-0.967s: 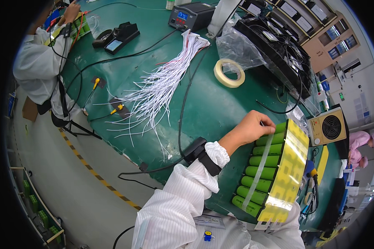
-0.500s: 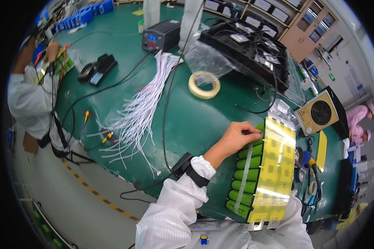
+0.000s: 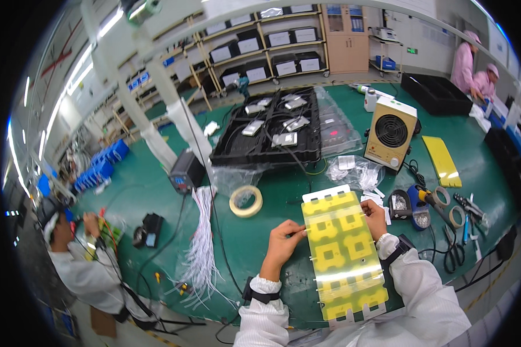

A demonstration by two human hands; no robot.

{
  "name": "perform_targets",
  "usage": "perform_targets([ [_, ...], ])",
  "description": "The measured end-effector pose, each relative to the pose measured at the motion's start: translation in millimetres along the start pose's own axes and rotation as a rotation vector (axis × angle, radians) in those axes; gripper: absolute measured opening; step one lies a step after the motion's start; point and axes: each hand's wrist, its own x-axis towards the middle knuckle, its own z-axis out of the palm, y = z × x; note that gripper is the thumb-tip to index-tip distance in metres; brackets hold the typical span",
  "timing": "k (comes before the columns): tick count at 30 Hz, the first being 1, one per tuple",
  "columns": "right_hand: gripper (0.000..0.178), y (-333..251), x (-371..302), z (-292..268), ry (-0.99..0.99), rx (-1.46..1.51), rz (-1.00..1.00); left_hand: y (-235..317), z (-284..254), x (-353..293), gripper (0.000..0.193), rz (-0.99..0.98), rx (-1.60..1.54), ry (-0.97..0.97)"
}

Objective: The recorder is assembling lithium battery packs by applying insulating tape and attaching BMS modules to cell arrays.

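A battery pack [image 3: 344, 248] stretches away from my body, its yellow insulating face turned up under clear film. Metal tabs stick out along its edges. At the far end shows a white strip [image 3: 325, 194]. My left hand [image 3: 283, 243] is closed at the left edge, thumb and forefinger pinched against the pack's side. On the opposite edge, near the far corner, my right hand [image 3: 375, 220] grips the pack with curled fingers. The cells below the yellow face are hidden.
Left lie a masking tape roll [image 3: 246, 201] and a white wire bundle [image 3: 202, 231]. Beyond are a black tray [image 3: 272, 127] and a fan unit [image 3: 391, 133]. Right are a soldering iron stand [image 3: 419, 214] and scissors [image 3: 454, 254]. A co-worker [image 3: 92, 272] sits far left.
The pack has turned from showing its green cells on the left side to lying yellow face up. My right hand has come into view. My head view has lifted and swung.
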Motion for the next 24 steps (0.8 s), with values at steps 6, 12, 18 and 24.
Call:
perform_targets([
  [6, 0.009, -18, -6, 9, 0.004, -0.156, -0.128, 20, -14, -19, 0.013, -0.064, 0.142, 0.113],
  [12, 0.013, -23, -4, 5, -0.013, -0.145, -0.103, 112, -21, -29, 0.035, 0.185, 0.448, 0.026],
  [18, 0.014, -25, -4, 13, -0.03, -0.125, -0.084, 152, 19, 1, 0.071, 0.127, 1.05, -0.56],
  [24, 0.016, -17, -11, 7, -0.066, -0.102, -0.048, 156, 73, 6, 0.08, 0.052, 1.061, -0.734],
])
